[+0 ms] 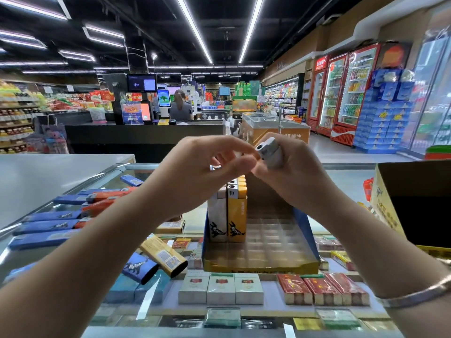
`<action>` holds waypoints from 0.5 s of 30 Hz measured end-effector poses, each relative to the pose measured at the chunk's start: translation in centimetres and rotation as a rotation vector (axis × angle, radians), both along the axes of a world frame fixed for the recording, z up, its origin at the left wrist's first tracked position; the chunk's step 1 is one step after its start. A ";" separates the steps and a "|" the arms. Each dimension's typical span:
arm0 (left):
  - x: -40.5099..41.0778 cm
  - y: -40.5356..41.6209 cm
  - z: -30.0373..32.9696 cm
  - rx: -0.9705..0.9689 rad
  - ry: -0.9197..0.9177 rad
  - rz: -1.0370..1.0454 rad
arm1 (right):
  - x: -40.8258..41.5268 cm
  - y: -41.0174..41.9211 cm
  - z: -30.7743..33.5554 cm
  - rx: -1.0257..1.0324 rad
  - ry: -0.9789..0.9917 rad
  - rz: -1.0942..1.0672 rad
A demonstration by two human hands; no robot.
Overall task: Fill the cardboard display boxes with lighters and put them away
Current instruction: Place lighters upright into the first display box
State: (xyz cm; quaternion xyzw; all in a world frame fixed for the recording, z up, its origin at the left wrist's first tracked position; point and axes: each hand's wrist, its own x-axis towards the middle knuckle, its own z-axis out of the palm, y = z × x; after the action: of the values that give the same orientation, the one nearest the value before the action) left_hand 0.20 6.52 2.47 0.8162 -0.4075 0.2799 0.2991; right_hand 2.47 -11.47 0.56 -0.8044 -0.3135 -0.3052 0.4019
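A blue and yellow cardboard display box (310, 242) stands on the glass counter, with several white and yellow lighters (227, 213) upright in its left rear corner. My right hand (292, 172) grips a white lighter (269, 153) above the box. My left hand (207, 167) is raised beside it, its fingertips touching the right hand's fingers near the lighter's base. Several blue and orange lighters (61, 223) lie loose on the glass at the left. A yellow lighter (163, 256) and a blue one (140, 268) lie closer to the box.
An open yellow cardboard carton (388, 211) stands at the right edge of the counter. Cigarette packs (220, 287) fill the case under the glass. A white counter top (48, 176) lies to the left. A person stands at a checkout far behind.
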 end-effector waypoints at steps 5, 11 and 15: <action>-0.3 -0.7 -0.3 -0.148 -0.003 -0.029 | -1.0 0.5 0.2 -0.219 -0.258 -0.219; -0.5 -1.0 -0.3 -0.184 -0.006 -0.047 | -1.6 0.8 0.5 -0.248 -0.238 -0.135; -0.6 -0.6 0.2 -0.195 -0.020 -0.026 | -0.5 0.4 0.2 -0.254 -0.091 -0.052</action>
State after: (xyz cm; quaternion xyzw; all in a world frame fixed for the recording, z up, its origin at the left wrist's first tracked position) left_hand -0.41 5.91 2.63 0.7752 -0.3917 0.3224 0.3765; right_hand 1.96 -11.05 0.79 -0.8419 -0.3466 -0.3095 0.2743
